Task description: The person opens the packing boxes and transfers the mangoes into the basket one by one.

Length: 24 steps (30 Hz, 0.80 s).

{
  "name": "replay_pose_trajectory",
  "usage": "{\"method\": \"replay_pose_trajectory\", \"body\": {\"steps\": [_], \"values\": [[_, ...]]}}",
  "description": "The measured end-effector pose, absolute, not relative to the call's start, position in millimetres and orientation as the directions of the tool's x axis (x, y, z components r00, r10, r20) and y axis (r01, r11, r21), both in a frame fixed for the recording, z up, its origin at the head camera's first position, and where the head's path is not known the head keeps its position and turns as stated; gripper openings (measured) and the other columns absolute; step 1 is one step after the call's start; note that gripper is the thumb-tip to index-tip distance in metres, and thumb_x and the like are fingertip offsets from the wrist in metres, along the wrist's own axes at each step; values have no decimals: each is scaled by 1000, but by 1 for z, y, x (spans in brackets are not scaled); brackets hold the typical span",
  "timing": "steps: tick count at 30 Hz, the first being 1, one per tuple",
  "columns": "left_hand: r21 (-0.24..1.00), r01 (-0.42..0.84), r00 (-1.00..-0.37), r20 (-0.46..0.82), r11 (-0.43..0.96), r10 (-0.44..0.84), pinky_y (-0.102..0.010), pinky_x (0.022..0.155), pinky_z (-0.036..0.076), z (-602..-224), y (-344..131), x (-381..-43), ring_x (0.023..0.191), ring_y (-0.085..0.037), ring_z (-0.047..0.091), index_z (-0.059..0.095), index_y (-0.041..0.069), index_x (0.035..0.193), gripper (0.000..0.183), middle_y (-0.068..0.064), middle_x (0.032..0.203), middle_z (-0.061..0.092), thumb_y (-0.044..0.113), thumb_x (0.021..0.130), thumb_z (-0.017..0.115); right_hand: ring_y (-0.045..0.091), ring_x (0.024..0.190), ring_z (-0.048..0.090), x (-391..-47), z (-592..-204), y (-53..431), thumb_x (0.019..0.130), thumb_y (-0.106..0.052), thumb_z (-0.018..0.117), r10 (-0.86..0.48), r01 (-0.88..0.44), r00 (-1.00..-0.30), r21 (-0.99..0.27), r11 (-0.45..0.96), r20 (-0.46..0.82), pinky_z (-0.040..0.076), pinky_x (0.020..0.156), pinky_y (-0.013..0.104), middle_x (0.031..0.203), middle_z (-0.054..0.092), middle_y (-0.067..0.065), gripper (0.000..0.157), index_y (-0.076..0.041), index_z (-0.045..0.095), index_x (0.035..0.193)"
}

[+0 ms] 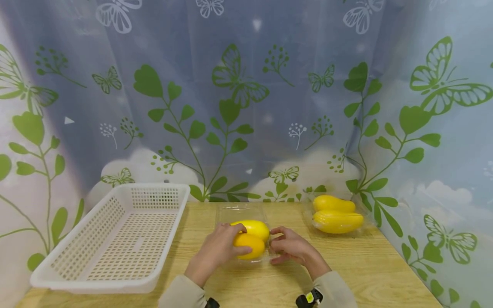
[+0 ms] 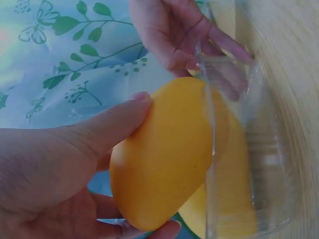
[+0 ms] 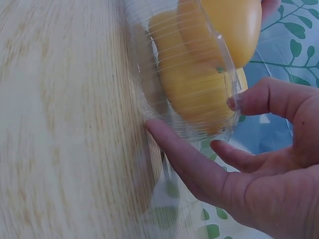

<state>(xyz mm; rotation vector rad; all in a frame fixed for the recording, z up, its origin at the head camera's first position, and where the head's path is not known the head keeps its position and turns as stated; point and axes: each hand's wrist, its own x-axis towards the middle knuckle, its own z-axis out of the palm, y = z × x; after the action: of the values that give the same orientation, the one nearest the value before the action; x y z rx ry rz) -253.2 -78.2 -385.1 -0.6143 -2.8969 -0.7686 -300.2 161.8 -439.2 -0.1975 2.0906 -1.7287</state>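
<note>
An opened clear plastic box [image 1: 240, 209] lies on the table, its lid folded back toward the wall. My left hand [image 1: 219, 246] holds an orange-yellow mango [image 2: 159, 154] by its sides, thumb on one side and fingers around the other. This mango overlaps the near part of the box. Beside it, a second yellow mango [image 1: 256, 229] lies inside the box, partly covered by the first. My right hand [image 3: 264, 164] holds the right end of the box, its fingertips spread over the rim and the outer wall.
A white perforated basket [image 1: 115, 239] stands on the left of the wooden table [image 1: 277, 286]. Toward the back right sits another clear box with two yellow mangoes [image 1: 337, 221]. A patterned curtain [image 1: 246, 128] hangs behind the table and along its sides.
</note>
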Motion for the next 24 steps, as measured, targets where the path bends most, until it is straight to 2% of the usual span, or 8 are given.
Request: {"method": "replay_pose_trajectory", "body": {"steps": [3, 8, 12, 14, 18, 21, 24], "values": [[433, 401, -916, 167, 807, 366, -49, 75, 55, -382, -80, -251, 103, -34, 63, 71, 10, 122, 50, -12, 119, 74, 37, 83, 86, 22, 87, 50, -300, -439, 162, 86, 0, 60, -372, 148, -902, -966, 214, -220, 64, 81, 48, 136, 45, 32, 67, 7, 34, 148], [396, 381, -922, 92, 836, 376, -59, 88, 55, -380, -83, -247, 115, -38, 60, 68, 16, 130, 55, -13, 127, 71, 39, 84, 85, 27, 98, 58, -301, -438, 163, 88, 0, 59, -381, 153, -895, -963, 223, -231, 64, 81, 48, 138, 44, 34, 66, 8, 34, 148], [401, 372, -923, 67, 837, 378, -60, 93, 52, -381, -84, -246, 119, -36, 59, 68, 17, 131, 53, -13, 130, 69, 39, 85, 83, 33, 109, 61, -301, -438, 162, 89, 1, 56, -384, 176, -887, -957, 232, -256, 64, 81, 47, 141, 44, 35, 62, 10, 37, 148], [398, 373, -924, 73, 838, 376, -60, 93, 52, -382, -85, -246, 118, -36, 59, 69, 17, 130, 52, -12, 129, 70, 40, 85, 83, 33, 109, 61, -300, -437, 162, 89, 1, 56, -380, 180, -888, -956, 231, -259, 64, 81, 46, 140, 44, 34, 59, 10, 39, 145], [394, 376, -924, 85, 839, 373, -59, 91, 52, -383, -85, -246, 116, -35, 59, 70, 18, 126, 47, -11, 126, 70, 40, 86, 83, 27, 98, 59, -299, -437, 161, 88, 1, 56, -376, 161, -895, -960, 227, -239, 65, 80, 47, 123, 51, 26, 48, 11, 41, 133], [399, 382, -922, 99, 833, 375, -56, 86, 53, -382, -85, -247, 112, -34, 59, 71, 17, 124, 46, -11, 124, 71, 40, 86, 82, 21, 88, 55, -299, -437, 161, 88, 1, 56, -389, 146, -894, -966, 215, -222, 64, 80, 48, 106, 52, 16, 35, 7, 42, 120], [400, 394, -918, 130, 827, 375, -53, 80, 54, -382, -84, -248, 107, -33, 60, 72, 15, 123, 45, -10, 122, 72, 38, 86, 83, 15, 74, 46, -300, -437, 162, 89, 1, 54, -421, 138, -881, -968, 209, -217, 64, 80, 48, 87, 49, 6, 13, 0, 46, 98]]}}
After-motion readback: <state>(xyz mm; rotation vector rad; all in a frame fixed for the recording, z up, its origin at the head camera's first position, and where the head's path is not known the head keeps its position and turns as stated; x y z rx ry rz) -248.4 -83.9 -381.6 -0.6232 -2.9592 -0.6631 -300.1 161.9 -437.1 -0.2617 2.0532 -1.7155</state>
